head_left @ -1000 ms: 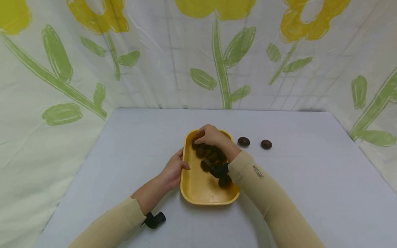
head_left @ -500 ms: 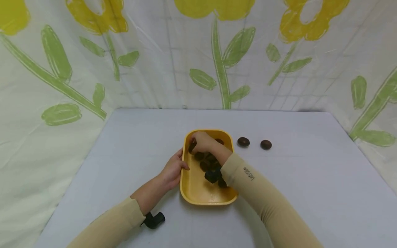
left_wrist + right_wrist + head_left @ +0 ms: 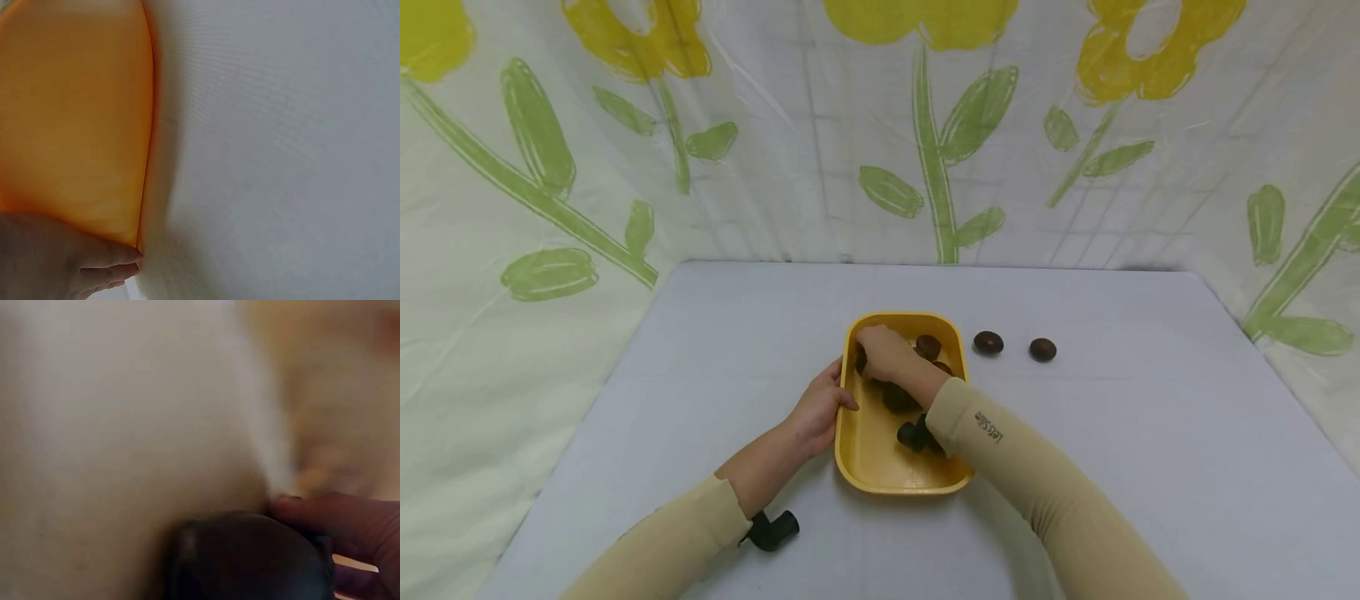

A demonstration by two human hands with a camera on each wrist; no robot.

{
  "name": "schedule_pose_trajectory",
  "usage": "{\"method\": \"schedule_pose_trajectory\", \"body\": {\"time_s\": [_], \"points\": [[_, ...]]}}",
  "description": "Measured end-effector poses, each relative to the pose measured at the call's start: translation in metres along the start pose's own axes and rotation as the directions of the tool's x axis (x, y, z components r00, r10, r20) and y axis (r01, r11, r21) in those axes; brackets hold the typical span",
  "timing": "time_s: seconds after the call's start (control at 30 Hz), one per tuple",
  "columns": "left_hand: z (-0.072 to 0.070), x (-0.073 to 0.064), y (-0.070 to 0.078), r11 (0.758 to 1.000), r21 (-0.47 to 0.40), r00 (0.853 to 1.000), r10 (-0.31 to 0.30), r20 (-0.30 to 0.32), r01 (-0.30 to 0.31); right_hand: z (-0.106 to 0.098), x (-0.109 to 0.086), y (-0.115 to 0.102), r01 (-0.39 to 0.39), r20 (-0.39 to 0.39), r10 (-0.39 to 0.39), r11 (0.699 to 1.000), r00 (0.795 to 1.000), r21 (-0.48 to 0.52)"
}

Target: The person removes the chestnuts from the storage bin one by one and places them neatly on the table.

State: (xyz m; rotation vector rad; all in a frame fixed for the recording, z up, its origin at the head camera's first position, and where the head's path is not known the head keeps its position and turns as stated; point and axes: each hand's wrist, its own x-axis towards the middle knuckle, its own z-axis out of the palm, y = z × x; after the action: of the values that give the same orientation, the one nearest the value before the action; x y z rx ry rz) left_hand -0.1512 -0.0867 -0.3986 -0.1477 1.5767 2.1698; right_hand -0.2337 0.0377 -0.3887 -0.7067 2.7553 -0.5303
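My left hand (image 3: 815, 414) grips the left rim of a yellow rectangular tray (image 3: 880, 475), thumb over the edge and fingers outside. In the left wrist view, the fingers (image 3: 109, 256) lie against the tray's outer wall. Inside the tray's far left corner is my right hand (image 3: 887, 354), its fingers curled down at a dark brown oval piece (image 3: 861, 360) that they partly cover. A blurred dark rounded shape (image 3: 250, 556) fills the bottom of the right wrist view beside the fingers. Several similar brown pieces (image 3: 928, 346) lie in the tray, partly hidden under the right hand and forearm.
Two brown oval pieces, a nearer one (image 3: 988, 342) and a farther-right one (image 3: 1042, 349), lie on the white table (image 3: 737, 333) right of the tray. A curtain with painted flowers (image 3: 760, 167) hangs behind the table's far edge.
My right hand has moved left and down into the tray's far left corner, uncovering brown pieces near its far right. The left hand and tray stay in place.
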Motion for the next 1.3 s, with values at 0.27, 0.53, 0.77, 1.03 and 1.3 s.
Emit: {"method": "schedule_pose_trajectory", "body": {"time_s": [0.27,0.53,0.77,1.03,1.3], "points": [[0.001,0.001,-0.003,1.0,-0.014,1.0,-0.002,0.017,0.003,-0.01,-0.005,0.007,0.044,-0.01,-0.043,0.99,0.999,0.135],[0.0,0.001,-0.003,1.0,-0.014,1.0,-0.011,0.011,0.011,-0.034,-0.012,0.011,0.03,-0.011,-0.028,0.942,1.0,0.334],[-0.001,0.0,-0.002,1.0,-0.02,1.0,-0.003,0.016,0.003,-0.042,-0.02,0.014,0.032,-0.034,-0.019,0.895,0.999,0.446],[-0.002,0.0,-0.001,1.0,-0.019,1.0,-0.009,-0.003,0.009,-0.056,-0.034,0.028,0.016,-0.1,0.047,0.836,0.994,0.549],[-0.001,0.0,0.0,1.0,-0.026,1.0,-0.016,-0.015,0.016,-0.067,-0.051,0.045,-0.027,-0.131,0.138,0.781,0.982,0.624]]}}
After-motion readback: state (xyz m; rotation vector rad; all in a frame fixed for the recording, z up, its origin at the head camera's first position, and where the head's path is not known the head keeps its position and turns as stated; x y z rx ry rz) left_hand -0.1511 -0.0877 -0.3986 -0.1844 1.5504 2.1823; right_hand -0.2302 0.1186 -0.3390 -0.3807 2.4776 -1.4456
